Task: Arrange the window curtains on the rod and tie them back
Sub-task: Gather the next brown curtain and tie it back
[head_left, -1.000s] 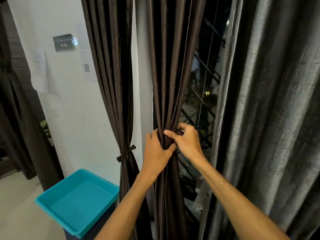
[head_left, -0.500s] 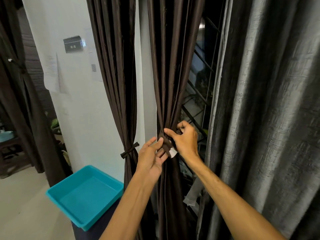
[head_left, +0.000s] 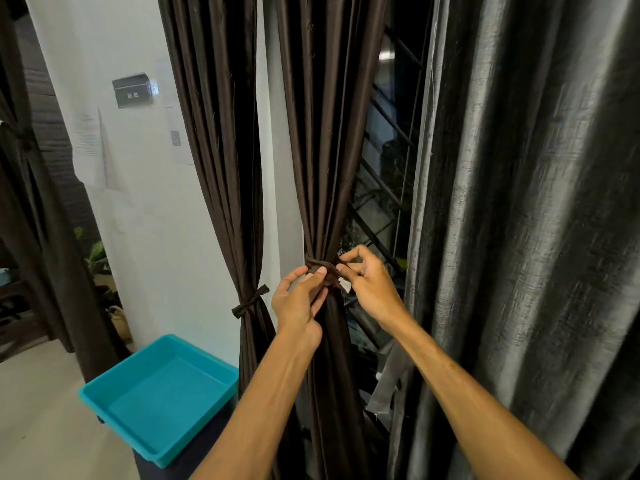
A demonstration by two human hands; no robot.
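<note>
Head view: the brown curtain (head_left: 329, 150) hangs gathered at centre before the window, with a dark tie-back (head_left: 320, 266) wrapped around its waist. The left hand (head_left: 301, 299) pinches one end of the tie-back in its grip, and the right hand (head_left: 370, 285) pinches the other end, by a white tag (head_left: 344, 284). Left of them hangs a second curtain (head_left: 214, 133), already tied, near a teal tray (head_left: 162, 393).

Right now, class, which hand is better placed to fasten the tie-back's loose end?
Likely the right hand: it pinches the tie-back at its white tag end; the left hand steadies it on the curtain.
</note>
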